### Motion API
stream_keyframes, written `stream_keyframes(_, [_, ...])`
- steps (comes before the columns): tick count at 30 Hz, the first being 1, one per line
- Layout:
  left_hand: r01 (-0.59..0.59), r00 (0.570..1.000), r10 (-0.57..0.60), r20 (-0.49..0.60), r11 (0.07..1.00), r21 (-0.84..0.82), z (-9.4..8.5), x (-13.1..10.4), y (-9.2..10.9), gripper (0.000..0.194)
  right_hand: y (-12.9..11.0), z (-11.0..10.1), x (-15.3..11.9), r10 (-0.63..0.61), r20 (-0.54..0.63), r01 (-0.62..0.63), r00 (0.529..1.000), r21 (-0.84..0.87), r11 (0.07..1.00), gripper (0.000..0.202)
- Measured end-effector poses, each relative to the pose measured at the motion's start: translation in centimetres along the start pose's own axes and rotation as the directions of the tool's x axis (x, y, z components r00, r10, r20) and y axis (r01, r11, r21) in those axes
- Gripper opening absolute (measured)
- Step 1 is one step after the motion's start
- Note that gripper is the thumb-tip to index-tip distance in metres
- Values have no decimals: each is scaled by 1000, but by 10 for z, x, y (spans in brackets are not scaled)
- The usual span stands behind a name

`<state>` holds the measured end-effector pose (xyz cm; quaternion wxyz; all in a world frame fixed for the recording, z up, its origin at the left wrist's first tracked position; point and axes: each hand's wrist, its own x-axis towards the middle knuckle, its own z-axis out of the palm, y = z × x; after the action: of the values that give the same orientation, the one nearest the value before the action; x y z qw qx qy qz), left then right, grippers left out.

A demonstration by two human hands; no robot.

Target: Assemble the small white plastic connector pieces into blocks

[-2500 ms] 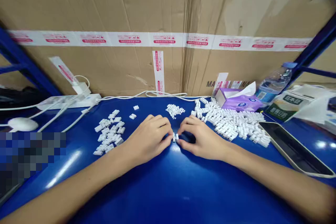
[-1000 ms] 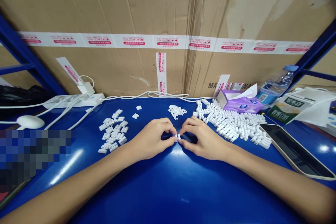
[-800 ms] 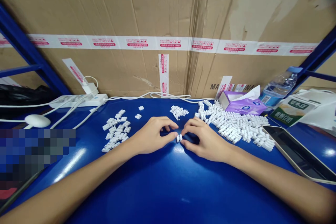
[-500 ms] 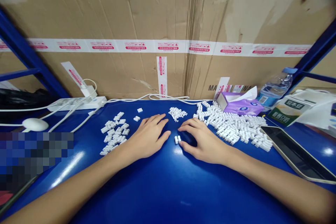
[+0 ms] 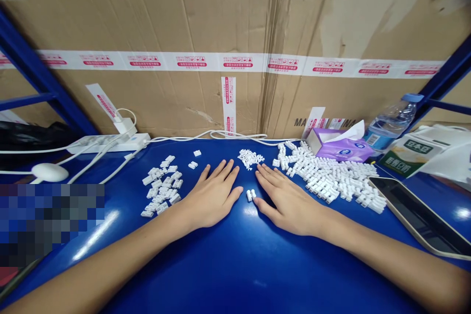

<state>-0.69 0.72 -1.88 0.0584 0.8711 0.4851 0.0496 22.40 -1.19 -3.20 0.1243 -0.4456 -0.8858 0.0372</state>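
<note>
My left hand [image 5: 217, 194] lies palm down on the blue table [image 5: 228, 270], its fingers spread and nothing in it. Opposite it, my right hand [image 5: 287, 196] also rests flat with fingers stretched out. Between the two thumbs stand two small white plastic pieces [image 5: 250, 195], close to my right thumb tip. A little heap of tiny white parts [image 5: 250, 158] lies just beyond my fingertips. Left of my left hand is a loose group of white plastic pieces [image 5: 162, 186]. A larger pile of similar white pieces [image 5: 324, 176] spreads out to the right of my right hand.
A purple tissue pack [image 5: 342, 149], a water bottle [image 5: 390, 125] and a green-and-white carton [image 5: 408, 152] stand at the back right. A phone [image 5: 423, 216] lies at the right. At the back left is a power strip [image 5: 106, 143] with white cables. A cardboard wall [image 5: 165, 19] closes the back.
Both hands have flattened onto the table. My right fingers, curled near the two small pieces before, are now stretched forward. The view has shifted slightly.
</note>
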Motion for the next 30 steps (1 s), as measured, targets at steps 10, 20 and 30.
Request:
stream_keyframes(10, [-6,1000,6,-7,1000,22,2,0,-1,62,-1,-2,1,6,13,-6,1000,-9,1000,74])
stream_keyframes(20, [-33,998,34,-54,999,4,5,0,-3,61,0,-2,-1,-20,-97,28,995,78,997,60])
stream_keyframes(30, [1,1000,-1,3,999,32,-2,-1,2,61,-9,-20,1,-240,-169,267,956,166,949,12])
